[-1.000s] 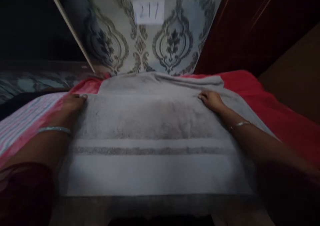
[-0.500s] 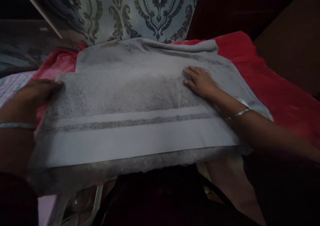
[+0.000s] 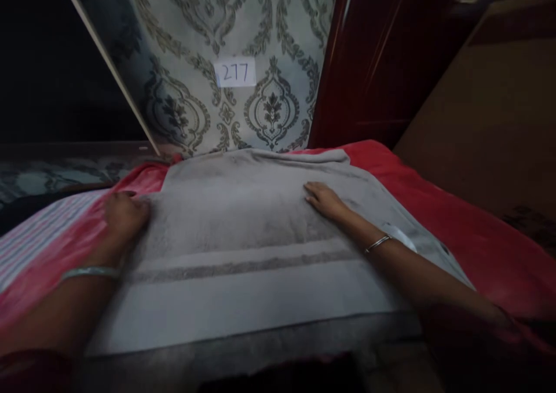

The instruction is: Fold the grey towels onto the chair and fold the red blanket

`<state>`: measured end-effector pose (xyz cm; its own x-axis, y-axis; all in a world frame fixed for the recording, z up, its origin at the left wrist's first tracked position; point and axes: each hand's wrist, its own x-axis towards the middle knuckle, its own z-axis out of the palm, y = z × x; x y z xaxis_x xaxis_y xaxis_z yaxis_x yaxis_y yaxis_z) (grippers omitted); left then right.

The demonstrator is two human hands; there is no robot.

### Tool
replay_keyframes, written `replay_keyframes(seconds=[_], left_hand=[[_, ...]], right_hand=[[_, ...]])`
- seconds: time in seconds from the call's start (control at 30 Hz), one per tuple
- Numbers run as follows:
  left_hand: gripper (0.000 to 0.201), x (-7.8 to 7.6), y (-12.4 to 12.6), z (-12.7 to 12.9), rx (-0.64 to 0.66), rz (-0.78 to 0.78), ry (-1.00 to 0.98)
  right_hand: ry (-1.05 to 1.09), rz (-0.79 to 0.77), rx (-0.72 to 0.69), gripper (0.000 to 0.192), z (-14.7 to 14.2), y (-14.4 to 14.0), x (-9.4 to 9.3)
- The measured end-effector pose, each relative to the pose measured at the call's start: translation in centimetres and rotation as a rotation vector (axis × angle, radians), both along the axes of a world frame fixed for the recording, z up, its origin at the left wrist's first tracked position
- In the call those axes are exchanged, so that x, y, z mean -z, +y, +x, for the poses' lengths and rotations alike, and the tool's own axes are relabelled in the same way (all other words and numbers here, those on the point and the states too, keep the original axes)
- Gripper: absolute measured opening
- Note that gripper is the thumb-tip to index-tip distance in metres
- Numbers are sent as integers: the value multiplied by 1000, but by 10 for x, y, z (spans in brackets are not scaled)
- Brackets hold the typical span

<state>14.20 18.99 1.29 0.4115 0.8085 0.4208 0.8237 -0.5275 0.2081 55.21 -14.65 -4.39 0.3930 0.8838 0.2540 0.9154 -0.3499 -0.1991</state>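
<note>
Cloth (image 3: 226, 219) on blanket (image 3: 434, 208); left hand (image 3: 125, 216) at its edge, grip unclear; right hand (image 3: 326, 201) on top, fingers loose.

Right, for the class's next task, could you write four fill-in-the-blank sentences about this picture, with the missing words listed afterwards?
1. The white rectangular paper label on the patterned wallpaper shows the number ____.
2. The person's right hand is on plush, white-banded cloth whose main colour is ____.
3. The plain, soft blanket showing to the cloth's right is ____.
4. The pale bedding at far left is patterned with coloured ____.

Missing words: 277; grey; red; stripes.
</note>
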Motion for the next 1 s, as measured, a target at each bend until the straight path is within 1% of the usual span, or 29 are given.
replay_keyframes(seconds=[0.03,0.07,0.17,0.2,0.27,0.33,0.4,0.53,0.6,0.7,0.8,0.87,0.93,1.0], left_hand=[[48,0,-6,14,9,39,22],[47,1,-12,30,87,69,59],[44,6,-29,83,441,94,172],[44,9,-33,100,527,84,209],[45,14,-38,127,630,40,292],[44,18,-40,146,652,-7,371],[40,19,-38,156,612,-27,407],[33,16,-27,164,516,22,353],[31,18,-22,168,519,-10,394],[32,31,-20,174,542,-90,490],[38,42,-24,175,517,-68,496],[47,43,-27,175,501,-62,507],[62,37,-30,176,551,-81,522],[75,27,-36,175,603,-79,515]], right_hand=[[4,19,11,50,3,9,0],[8,35,21,50,6,18,-1],[14,56,17,46,13,41,-3],[18,50,7,43,15,48,-4],[26,33,-10,37,17,56,-5],[31,23,-18,31,19,61,-6],[29,28,-22,25,22,63,-9],[7,110,-44,22,35,67,-13],[14,119,-50,20,40,71,-9],[69,67,-28,17,46,76,6],[81,68,-10,20,54,77,20],[71,90,-34,22,63,75,24],[73,79,-66,26,69,69,23],[58,80,-119,36,65,57,17]])
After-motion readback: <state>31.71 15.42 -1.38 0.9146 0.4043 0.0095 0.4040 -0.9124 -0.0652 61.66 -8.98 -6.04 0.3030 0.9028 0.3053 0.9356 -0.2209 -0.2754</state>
